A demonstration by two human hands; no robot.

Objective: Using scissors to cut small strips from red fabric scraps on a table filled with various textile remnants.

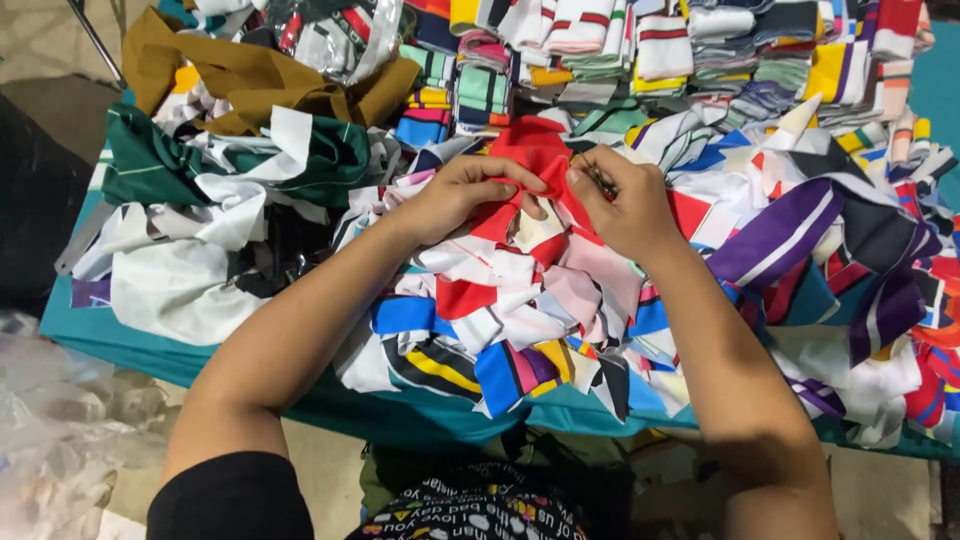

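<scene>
Hands meet over the worktop's middle: left hand [470, 190] pinches a red fabric scrap [535, 160] taut, so the right hand [625, 205], closed around a small hidden tool, can work it. Loose multicoloured cloth offcuts [520, 340] reach the teal worktop's [120, 345] near edge.

Red fabric piece [535, 160]: crumpled, lifted just above heap of mixed scraps, pinched at both sides, mid-table.

A clear plastic bag [330, 35] lies at the top over folded cloth; crumpled clear plastic [50, 430] sits lower left.
</scene>
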